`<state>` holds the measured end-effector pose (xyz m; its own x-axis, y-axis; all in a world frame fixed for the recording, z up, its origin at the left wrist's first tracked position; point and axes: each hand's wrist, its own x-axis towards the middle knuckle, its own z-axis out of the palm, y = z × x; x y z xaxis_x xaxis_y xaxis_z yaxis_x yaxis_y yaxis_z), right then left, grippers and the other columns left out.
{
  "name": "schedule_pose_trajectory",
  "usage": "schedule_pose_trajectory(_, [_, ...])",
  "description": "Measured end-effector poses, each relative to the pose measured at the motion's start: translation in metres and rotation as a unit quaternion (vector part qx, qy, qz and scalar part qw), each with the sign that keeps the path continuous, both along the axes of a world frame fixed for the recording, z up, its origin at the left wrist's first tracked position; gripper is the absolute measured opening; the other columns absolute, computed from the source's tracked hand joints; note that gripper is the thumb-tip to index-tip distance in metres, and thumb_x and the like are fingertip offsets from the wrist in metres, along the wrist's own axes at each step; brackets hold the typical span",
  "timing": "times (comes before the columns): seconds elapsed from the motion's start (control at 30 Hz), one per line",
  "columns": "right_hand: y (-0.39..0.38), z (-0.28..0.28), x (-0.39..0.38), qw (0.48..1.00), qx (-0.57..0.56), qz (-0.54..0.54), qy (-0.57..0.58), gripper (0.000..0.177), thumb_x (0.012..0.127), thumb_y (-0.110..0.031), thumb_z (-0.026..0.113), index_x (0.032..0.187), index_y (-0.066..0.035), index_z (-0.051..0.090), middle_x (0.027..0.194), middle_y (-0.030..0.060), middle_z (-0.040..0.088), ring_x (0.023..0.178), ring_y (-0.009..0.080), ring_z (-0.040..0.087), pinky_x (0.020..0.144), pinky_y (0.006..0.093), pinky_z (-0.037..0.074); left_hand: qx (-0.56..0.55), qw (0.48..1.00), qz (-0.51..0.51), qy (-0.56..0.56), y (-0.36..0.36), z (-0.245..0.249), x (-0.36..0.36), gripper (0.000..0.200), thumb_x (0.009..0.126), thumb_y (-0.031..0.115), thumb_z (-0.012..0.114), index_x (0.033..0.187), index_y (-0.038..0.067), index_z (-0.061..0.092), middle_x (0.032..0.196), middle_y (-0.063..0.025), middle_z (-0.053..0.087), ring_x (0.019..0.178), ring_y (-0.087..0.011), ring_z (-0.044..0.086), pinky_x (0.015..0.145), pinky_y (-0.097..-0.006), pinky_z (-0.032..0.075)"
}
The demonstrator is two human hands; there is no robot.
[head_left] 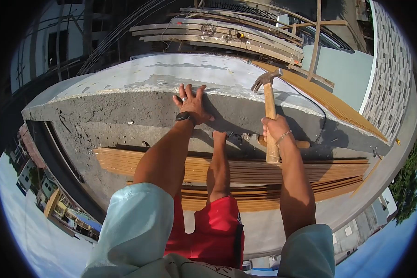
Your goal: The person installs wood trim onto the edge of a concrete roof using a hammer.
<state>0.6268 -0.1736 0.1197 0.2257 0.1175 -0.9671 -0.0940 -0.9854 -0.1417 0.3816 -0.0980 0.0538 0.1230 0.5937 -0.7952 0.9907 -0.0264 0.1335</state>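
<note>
My left hand [192, 105] rests with its fingers spread on the top edge of a rough grey concrete wall [139, 109]; a ring and a dark wristband show on it. Wrapped around the wooden handle of a claw hammer [269, 99] is my right hand [276, 129], with a bracelet at the wrist. The hammer stands roughly upright in view, its metal head near the wall's pale top. Below that hand, another tool with a wooden handle [303, 144] lies at the wall's foot, partly hidden behind the hammer and hand.
Long tan ribbed panels [259, 172] lie on the floor about my legs. Another tan panel [329, 99] leans along the wall at right, near a dark cable [316, 104]. Beyond the wall are stacked wooden planks [245, 41] and a lower area.
</note>
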Motion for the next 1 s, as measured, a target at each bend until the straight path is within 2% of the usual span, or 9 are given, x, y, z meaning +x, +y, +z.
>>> schedule_pose_trajectory(0.1, [0.007,0.006,-0.013,0.995,0.075,-0.062,-0.037,0.016,0.084,-0.011,0.058,0.089,-0.001,0.047,0.062,0.0035,0.05,0.046,0.0129,0.051,0.04,0.0316,0.045,-0.01,1.0,0.007,-0.008,-0.008,0.002,-0.005,0.118,0.046,0.042,0.091,0.142,0.03,0.024,0.147,-0.0197,0.012,0.14,-0.0419,-0.005,0.105,-0.0678,0.005])
schedule_pose_trajectory(0.27, [0.011,-0.003,-0.004,0.999,-0.005,0.022,0.041,0.017,0.084,-0.011,0.058,0.09,-0.001,0.046,0.063,0.0046,0.052,0.046,0.0132,0.051,0.041,0.0312,0.046,-0.011,1.0,0.003,-0.002,0.002,0.001,-0.001,0.117,0.046,0.042,0.091,0.142,0.03,0.024,0.148,-0.0203,0.011,0.14,-0.0419,-0.004,0.106,-0.0673,0.005])
schedule_pose_trajectory(0.33, [0.014,0.001,-0.012,0.998,0.049,-0.047,-0.005,0.017,0.084,-0.012,0.058,0.09,0.0,0.047,0.064,0.0049,0.052,0.046,0.0135,0.051,0.041,0.0313,0.046,-0.014,1.0,0.005,-0.013,-0.001,0.004,-0.004,0.117,0.046,0.041,0.091,0.142,0.03,0.025,0.148,-0.0198,0.011,0.14,-0.0417,-0.005,0.106,-0.0671,0.004])
schedule_pose_trajectory(0.53, [0.022,-0.006,0.003,0.999,-0.011,-0.009,0.049,0.015,0.085,-0.013,0.058,0.088,0.0,0.049,0.065,0.0047,0.052,0.047,0.0138,0.051,0.041,0.0315,0.045,-0.009,1.0,0.011,-0.017,0.003,0.001,-0.005,0.116,0.046,0.04,0.091,0.142,0.029,0.026,0.148,-0.0207,0.013,0.14,-0.0423,-0.004,0.105,-0.0683,0.003])
schedule_pose_trajectory(0.67, [0.009,-0.004,-0.021,0.997,0.024,-0.075,-0.014,0.016,0.086,-0.014,0.058,0.088,-0.001,0.049,0.064,0.0045,0.05,0.048,0.0138,0.051,0.042,0.031,0.045,-0.006,0.999,0.004,-0.032,-0.002,0.003,-0.008,0.116,0.047,0.039,0.091,0.142,0.028,0.026,0.148,-0.0202,0.012,0.14,-0.042,-0.005,0.105,-0.0682,0.003])
schedule_pose_trajectory(0.7, [0.011,-0.001,-0.013,0.998,-0.029,-0.042,0.03,0.016,0.087,-0.015,0.058,0.087,-0.002,0.049,0.063,0.0039,0.049,0.048,0.0137,0.051,0.042,0.0312,0.045,-0.012,1.0,0.004,-0.025,-0.003,0.004,-0.007,0.116,0.047,0.039,0.091,0.142,0.028,0.026,0.148,-0.0203,0.013,0.141,-0.042,-0.004,0.105,-0.0682,0.003])
schedule_pose_trajectory(0.73, [0.015,0.003,-0.004,0.998,-0.025,-0.042,0.025,0.016,0.087,-0.015,0.058,0.087,-0.002,0.049,0.063,0.0039,0.049,0.048,0.0137,0.051,0.042,0.0312,0.045,-0.015,1.0,0.01,-0.019,0.0,0.003,-0.004,0.116,0.046,0.039,0.091,0.142,0.028,0.026,0.148,-0.0205,0.013,0.141,-0.042,-0.004,0.105,-0.0682,0.003])
schedule_pose_trajectory(0.83, [0.022,0.007,-0.003,0.991,0.01,-0.134,0.025,0.02,0.089,-0.019,0.059,0.089,-0.002,0.048,0.065,0.0037,0.05,0.048,0.0134,0.05,0.042,0.0316,0.045,-0.007,1.0,0.01,-0.025,-0.002,0.003,-0.005,0.116,0.046,0.039,0.091,0.142,0.029,0.026,0.148,-0.0203,0.013,0.141,-0.042,-0.003,0.105,-0.068,0.003])
schedule_pose_trajectory(1.0, [0.018,0.0,0.009,0.998,-0.045,-0.025,0.04,0.02,0.09,-0.021,0.058,0.091,-0.004,0.046,0.066,0.0033,0.05,0.048,0.0132,0.05,0.043,0.0302,0.045,-0.01,1.0,0.009,-0.027,0.001,0.0,-0.003,0.117,0.045,0.039,0.091,0.142,0.03,0.026,0.148,-0.0202,0.013,0.141,-0.042,-0.003,0.105,-0.0678,0.003])
